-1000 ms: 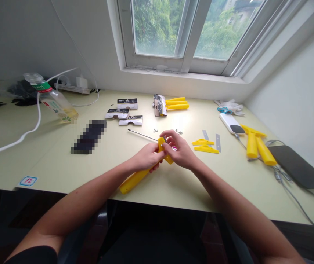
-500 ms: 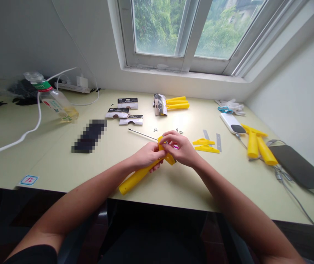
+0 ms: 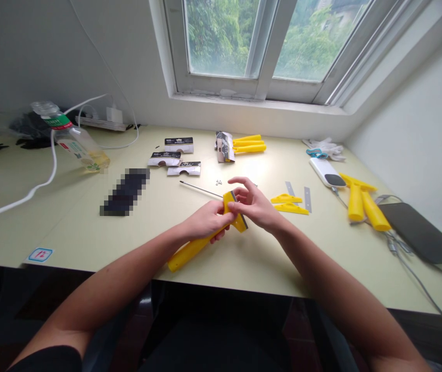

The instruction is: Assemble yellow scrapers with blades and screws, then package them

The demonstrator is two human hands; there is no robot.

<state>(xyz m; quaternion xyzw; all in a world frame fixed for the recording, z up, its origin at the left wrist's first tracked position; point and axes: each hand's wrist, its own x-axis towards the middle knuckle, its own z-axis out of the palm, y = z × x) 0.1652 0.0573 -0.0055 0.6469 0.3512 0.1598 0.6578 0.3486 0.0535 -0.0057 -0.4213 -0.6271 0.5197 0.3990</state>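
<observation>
Bright yellow plastic scraper point(image 3: 192, 251) sits clenched by its long handle in the left hand point(image 3: 207, 221), held just above the pale green counter point(image 3: 69, 235). Its wide head, with a dark edge along one side, stands tilted between the hands. The right hand point(image 3: 254, 202) is half open, its fingers point(image 3: 240, 182) lifted and spread while the side of its thumb touches the head.

Just beyond lie a thin steel screwdriver point(image 3: 201, 189) and tiny silver screws point(image 3: 218, 182). To the right are two yellow wedge-shaped scraper heads point(image 3: 287, 199) and two narrow metal blades point(image 3: 308, 199), then two assembled yellow scrapers point(image 3: 360, 204) beside a dark flat tablet point(image 3: 422, 232). Left of the hands is a pixelated dark patch point(image 3: 124, 192). Further off are white-and-black card packaging sleeves point(image 3: 179, 145), a bundle of yellow handles point(image 3: 248, 143) and a clear plastic bottle point(image 3: 77, 144) lying on its side. A white-framed window point(image 3: 221, 85) rises beyond.
</observation>
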